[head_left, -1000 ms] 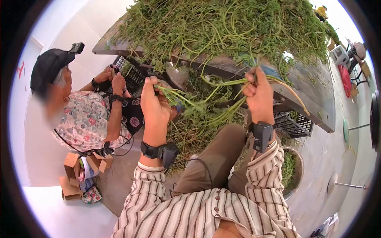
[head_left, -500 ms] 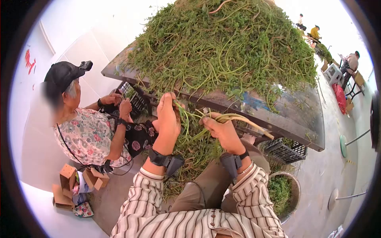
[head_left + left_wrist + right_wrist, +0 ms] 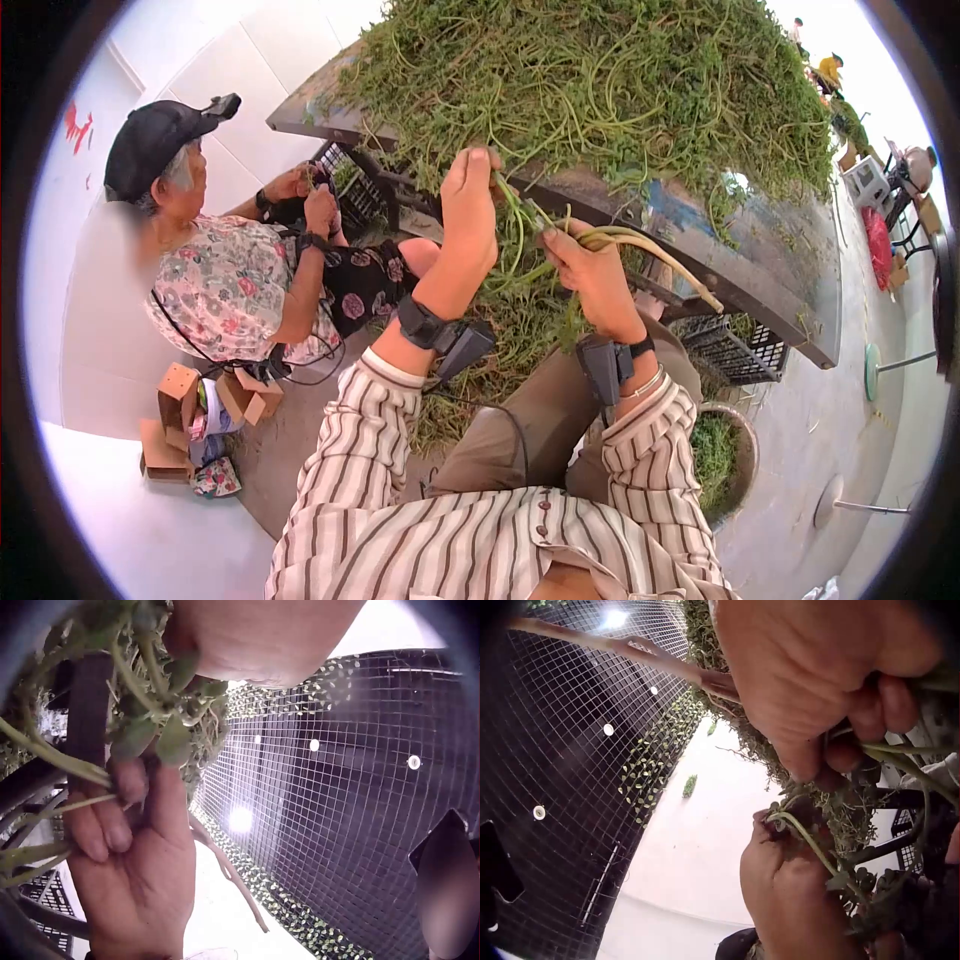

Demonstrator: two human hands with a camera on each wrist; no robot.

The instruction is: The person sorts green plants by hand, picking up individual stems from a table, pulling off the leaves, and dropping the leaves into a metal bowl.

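In the head view my left hand is raised before the table edge, pinching a leafy green stem. Just right of it and lower, my right hand grips a small bunch of long stems, whose pale ends stick out to the right. The right wrist view shows my left hand with a curved stem at its fingertips. Seen from the left wrist, the fingers of my right hand curl round several stems, and broad green leaves hang close above them.
A big heap of green plants covers much of the table. Black crates stand beneath it, and a round tub of greens is at my right. Someone in a black cap sits at left behind cardboard boxes.
From one second ago, my hands have come closer together, the right moving left and down. The pale stem ends now reach out rightward past it. The head view has also shifted.
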